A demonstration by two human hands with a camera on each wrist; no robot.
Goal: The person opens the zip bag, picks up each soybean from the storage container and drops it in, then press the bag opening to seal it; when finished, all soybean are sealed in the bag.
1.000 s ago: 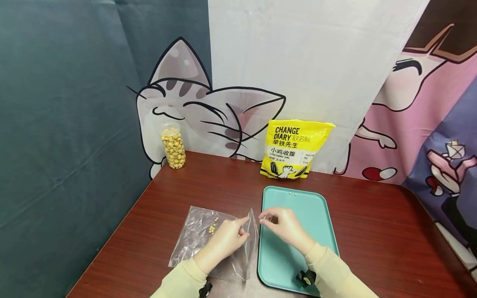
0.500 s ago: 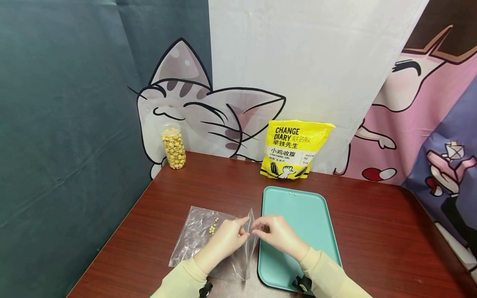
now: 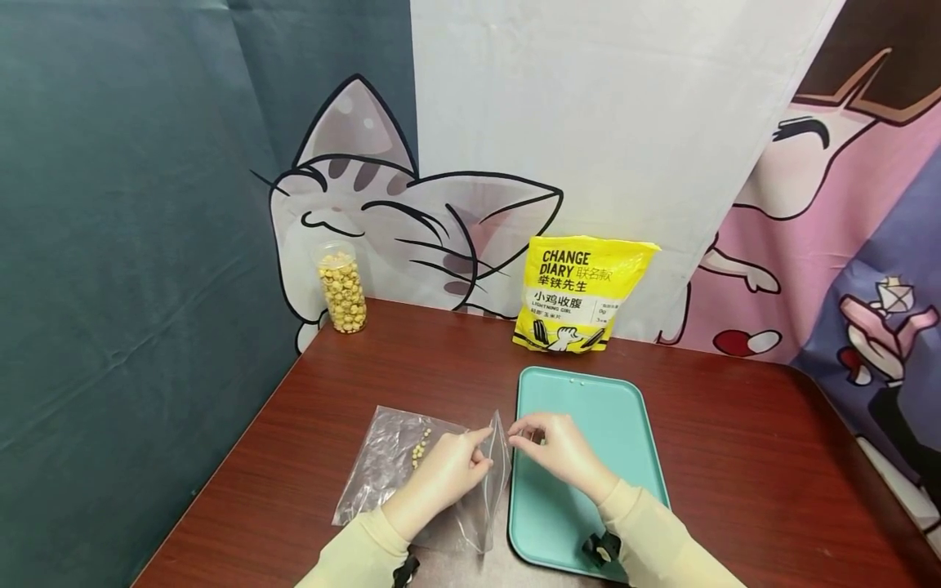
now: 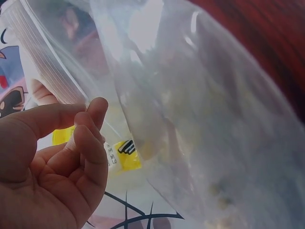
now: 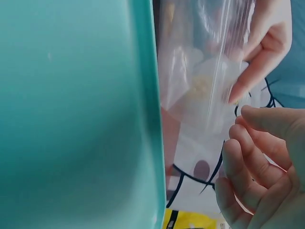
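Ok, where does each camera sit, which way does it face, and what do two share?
Head: on the person's head, facing forward and down at the clear bag, tray and yellow pouch; left hand, right hand and both sleeves show.
Left wrist: on that wrist, facing along the left hand at lower left toward the clear bag.
Right wrist: on that wrist, facing the clear bag past the tray; right hand at lower right, left hand at upper right.
Shared: head and right wrist both show both hands.

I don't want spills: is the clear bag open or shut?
Open: in the head view, the clear bag has its mouth edges apart, near the right hand.
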